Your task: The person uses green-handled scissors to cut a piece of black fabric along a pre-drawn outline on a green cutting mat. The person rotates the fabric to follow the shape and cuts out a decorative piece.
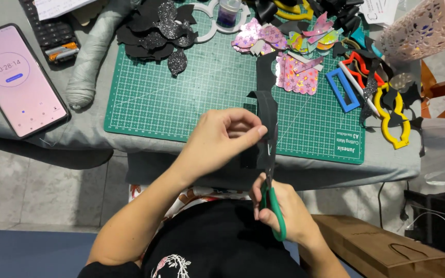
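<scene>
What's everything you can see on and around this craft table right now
cutting mat: one, green, table centre
black strip: one, held over the mat's front edge
scissors: one, green-handled, cutting the strip
black glitter shapes: pile, mat's top left
pink and iridescent shapes: pile, mat's top right
templates: yellow, blue, red, right side
phone: one, pink screen, left
perforated basket: one, pale pink, top right
left hand: pinches strip
right hand: works scissors

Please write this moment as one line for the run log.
left hand: pinches black sheet strip | right hand: grips green-handled scissors, blades in strip | under: green gridded cutting mat
</scene>
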